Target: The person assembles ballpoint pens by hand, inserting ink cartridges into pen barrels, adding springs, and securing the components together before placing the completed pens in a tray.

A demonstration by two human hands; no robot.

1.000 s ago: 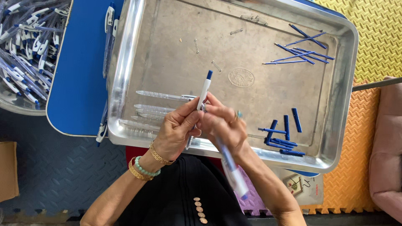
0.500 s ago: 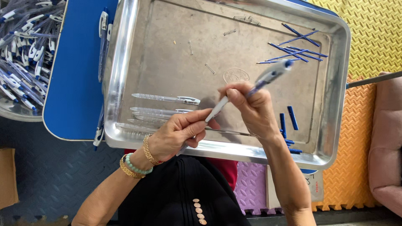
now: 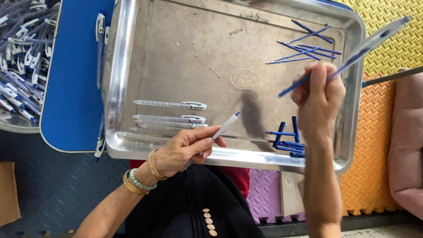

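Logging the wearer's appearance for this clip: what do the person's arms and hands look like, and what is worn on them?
Both forearms are bare, no sleeves or gloves. The left hand has a gold chain bracelet, a pale green bead bracelet and a gold bangle at the wrist. The right hand shows no jewellery.

Left hand (image 3: 187, 149) grips a white pen part (image 3: 224, 128) over the near edge of the metal tray (image 3: 121, 79). Right hand (image 3: 318, 98) holds a clear pen barrel with blue refill (image 3: 357, 50), raised above the tray's right edge. Clear barrels (image 3: 169, 105) lie near the left edge; blue refills (image 3: 304, 48) occupy the far right corner.
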